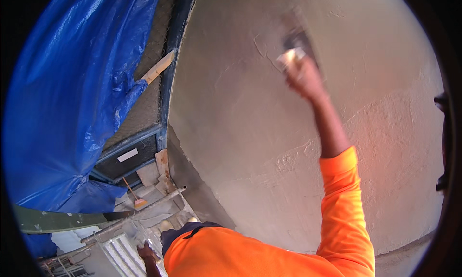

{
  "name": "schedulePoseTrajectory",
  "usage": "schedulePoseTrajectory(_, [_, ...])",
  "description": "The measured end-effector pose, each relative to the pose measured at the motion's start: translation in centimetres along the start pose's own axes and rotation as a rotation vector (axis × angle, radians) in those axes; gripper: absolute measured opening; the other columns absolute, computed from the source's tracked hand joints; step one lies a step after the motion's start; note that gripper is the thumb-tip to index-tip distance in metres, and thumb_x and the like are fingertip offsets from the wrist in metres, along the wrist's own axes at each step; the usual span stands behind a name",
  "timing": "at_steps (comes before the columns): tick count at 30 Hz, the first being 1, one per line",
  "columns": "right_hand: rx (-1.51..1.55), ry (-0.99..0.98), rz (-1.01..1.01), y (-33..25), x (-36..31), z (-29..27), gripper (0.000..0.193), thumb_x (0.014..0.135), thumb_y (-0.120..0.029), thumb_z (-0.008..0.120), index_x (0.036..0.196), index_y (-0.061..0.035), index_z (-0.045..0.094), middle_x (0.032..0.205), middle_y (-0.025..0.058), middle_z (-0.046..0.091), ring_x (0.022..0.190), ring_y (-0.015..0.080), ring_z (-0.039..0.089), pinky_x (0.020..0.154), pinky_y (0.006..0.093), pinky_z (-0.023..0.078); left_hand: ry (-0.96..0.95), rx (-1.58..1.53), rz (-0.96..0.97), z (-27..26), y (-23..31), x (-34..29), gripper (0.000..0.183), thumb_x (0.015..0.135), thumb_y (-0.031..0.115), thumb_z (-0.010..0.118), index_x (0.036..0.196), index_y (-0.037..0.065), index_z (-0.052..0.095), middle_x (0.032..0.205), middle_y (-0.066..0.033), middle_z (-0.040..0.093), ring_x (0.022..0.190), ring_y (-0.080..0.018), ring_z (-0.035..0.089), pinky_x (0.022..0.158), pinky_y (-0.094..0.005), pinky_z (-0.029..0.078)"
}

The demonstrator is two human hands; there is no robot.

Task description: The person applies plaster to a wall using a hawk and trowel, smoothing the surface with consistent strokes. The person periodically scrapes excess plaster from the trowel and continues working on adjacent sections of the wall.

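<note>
A broad grey-brown plastered wall is filling twelve to four o'clock; a creased blue plastic tarpaulin is hanging from eight to eleven, probably shielding the dark blue metal frame beside it. At one o'clock, a blurred, dark, flat-bladed trowel is apparently meeting the wall, likely being held flat for even pressure. The right hand is gripping its pale handle, fingers curled closed; the left hand is hanging toward seven, finger spread and hold indiscernible.
</note>
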State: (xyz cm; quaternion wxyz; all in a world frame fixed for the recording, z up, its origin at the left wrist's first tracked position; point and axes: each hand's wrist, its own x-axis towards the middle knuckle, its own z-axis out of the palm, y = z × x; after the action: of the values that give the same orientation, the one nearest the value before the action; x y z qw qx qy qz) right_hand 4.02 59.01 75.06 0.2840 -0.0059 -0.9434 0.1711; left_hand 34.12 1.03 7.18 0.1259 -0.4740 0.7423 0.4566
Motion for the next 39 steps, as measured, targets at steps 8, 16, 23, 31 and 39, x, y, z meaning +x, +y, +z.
schedulePoseTrajectory(8, [-0.268, -0.462, 0.334, 6.0, -13.1, 24.0, 0.051, 0.097, -0.047, 0.060, 0.114, 0.0015, 0.061, 0.100, 0.0283, 0.070, 0.101, 0.0461, 0.067, 0.088, 0.0537, 0.055, -0.123, -0.206, 0.123, -2.9, 7.6, 0.9, 0.060, 0.092, 0.019, 0.071, 0.144, 0.002, 0.046, 0.123, -0.0180, 0.066, 0.103, -0.0318, 0.065, 0.077, -0.0445, 0.058])
schedulePoseTrajectory(16, [-0.263, -0.497, 0.412, 10.1, -11.6, 26.8, 0.053, 0.097, -0.046, 0.059, 0.119, 0.0019, 0.059, 0.109, 0.0273, 0.069, 0.106, 0.0450, 0.067, 0.091, 0.0529, 0.055, 0.063, -0.116, 0.152, -8.6, 1.5, 0.3, 0.065, 0.088, 0.019, 0.074, 0.143, -0.004, 0.046, 0.127, -0.0232, 0.065, 0.110, -0.0339, 0.064, 0.093, -0.0448, 0.053])
schedulePoseTrajectory(23, [-0.252, -0.327, 0.261, 9.3, -6.1, 20.4, 0.051, 0.095, -0.044, 0.062, 0.116, 0.0029, 0.061, 0.104, 0.0295, 0.070, 0.101, 0.0478, 0.067, 0.088, 0.0538, 0.056, -0.142, -0.353, -0.191, -6.3, -3.1, 3.6, 0.071, 0.092, 0.020, 0.070, 0.153, 0.012, 0.034, 0.105, -0.0151, 0.063, 0.067, -0.0269, 0.059, 0.050, -0.0505, 0.052])
schedulePoseTrajectory(31, [-0.247, -0.132, 0.122, 4.9, 2.5, 8.3, 0.047, 0.095, -0.043, 0.065, 0.105, 0.0025, 0.065, 0.092, 0.0274, 0.070, 0.092, 0.0456, 0.068, 0.081, 0.0503, 0.055, -0.036, -0.270, 0.271, 0.1, 1.5, 6.2, 0.064, 0.090, 0.016, 0.071, 0.148, 0.011, 0.046, 0.120, -0.0150, 0.065, 0.090, -0.0303, 0.065, 0.070, -0.0460, 0.057])
schedulePoseTrajectory(39, [0.055, -0.087, 0.404, -0.9, 8.9, -4.6, 0.044, 0.095, -0.044, 0.067, 0.092, 0.0002, 0.064, 0.069, 0.0099, 0.063, 0.066, 0.0208, 0.067, 0.058, 0.0388, 0.056, -0.087, -0.264, 0.230, 0.6, 4.4, 5.3, 0.063, 0.087, 0.013, 0.070, 0.145, 0.001, 0.048, 0.128, -0.0163, 0.065, 0.112, -0.0328, 0.063, 0.095, -0.0454, 0.052])
